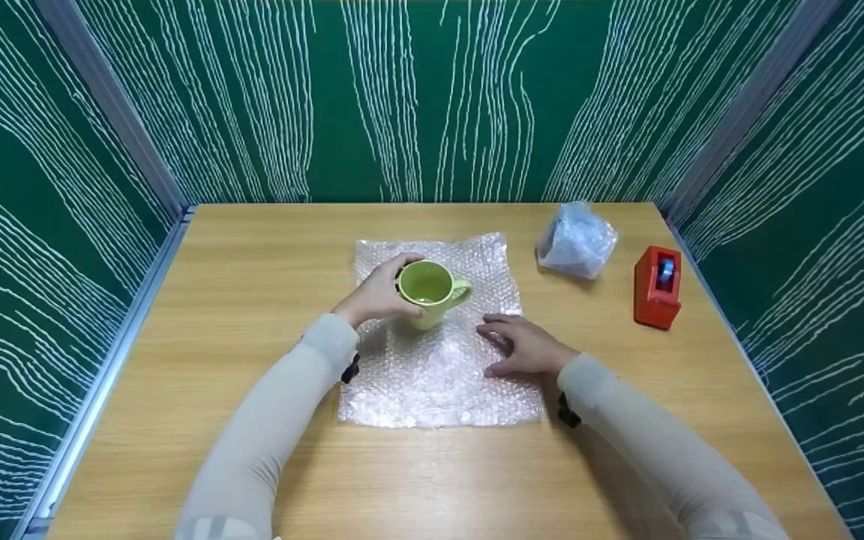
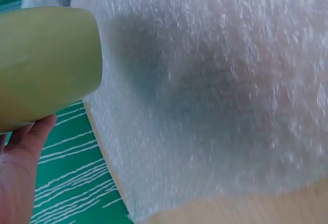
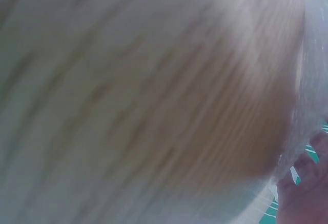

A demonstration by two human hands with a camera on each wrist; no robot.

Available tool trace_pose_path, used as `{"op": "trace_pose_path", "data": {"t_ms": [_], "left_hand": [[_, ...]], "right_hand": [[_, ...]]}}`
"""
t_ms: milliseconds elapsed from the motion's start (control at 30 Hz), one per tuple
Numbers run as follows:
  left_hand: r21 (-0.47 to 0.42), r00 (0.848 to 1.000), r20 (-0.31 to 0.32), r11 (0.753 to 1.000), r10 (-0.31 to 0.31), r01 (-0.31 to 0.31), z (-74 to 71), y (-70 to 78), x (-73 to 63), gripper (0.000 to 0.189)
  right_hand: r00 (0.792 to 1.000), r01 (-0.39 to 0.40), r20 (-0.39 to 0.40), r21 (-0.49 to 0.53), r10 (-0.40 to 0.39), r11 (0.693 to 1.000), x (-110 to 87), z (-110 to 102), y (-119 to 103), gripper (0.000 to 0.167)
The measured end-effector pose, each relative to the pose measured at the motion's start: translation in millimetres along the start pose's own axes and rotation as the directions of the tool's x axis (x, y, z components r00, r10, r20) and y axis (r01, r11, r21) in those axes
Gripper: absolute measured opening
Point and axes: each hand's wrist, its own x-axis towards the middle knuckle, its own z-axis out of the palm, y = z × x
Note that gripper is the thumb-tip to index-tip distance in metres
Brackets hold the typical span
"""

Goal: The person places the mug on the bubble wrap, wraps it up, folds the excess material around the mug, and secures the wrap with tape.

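Observation:
My left hand (image 1: 379, 294) grips a light green mug (image 1: 438, 309) by its side, thumb in front and fingers behind. Its mouth faces up toward the head camera and its handle points right. Below lies a roughly square sheet of bubble wrap (image 1: 439, 382), flat on the table. In the left wrist view, a gap shows between the base of the mug (image 2: 48, 62) and the sheet, with a shadow on the wrap. My right hand (image 1: 528, 346) hovers at the sheet's right edge, fingers spread and slightly bent, holding nothing.
A bundle done up in bubble wrap (image 1: 577, 241) stands at the back right of the wooden table (image 1: 252, 262). Right of it is a red tape dispenser (image 1: 653, 296) with a blue roll. Green panels with white lines (image 1: 432, 105) enclose the table at the back and sides.

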Motion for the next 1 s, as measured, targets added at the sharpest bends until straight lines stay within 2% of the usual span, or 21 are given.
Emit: {"op": "trace_pose_path", "data": {"t_ms": [333, 533, 833, 1000], "left_hand": [[0.005, 0.999, 0.037, 1.000, -0.003, 0.003, 15.0, -0.3, 3.2, 0.101], [0.018, 0.999, 0.048, 1.000, -0.021, 0.020, 22.6, -1.7, 4.1, 0.100], [0.041, 0.998, 0.053, 0.999, -0.036, 0.034, 27.3, -4.5, 7.0, 0.101], [0.041, 0.997, 0.054, 0.998, -0.047, 0.045, 28.8, -5.8, 8.2, 0.101]], "right_hand": [[1.000, -0.009, 0.004, -0.004, 0.009, 1.000, 0.1, 0, -1, 0.090], [1.000, 0.017, -0.008, -0.005, -0.017, 1.000, 0.0, -2, -3, 0.089], [1.000, 0.020, -0.016, 0.000, -0.020, 1.000, -0.4, -1, -1, 0.090], [1.000, -0.006, -0.001, 0.011, 0.006, 1.000, -0.2, 1, 1, 0.090]]}}
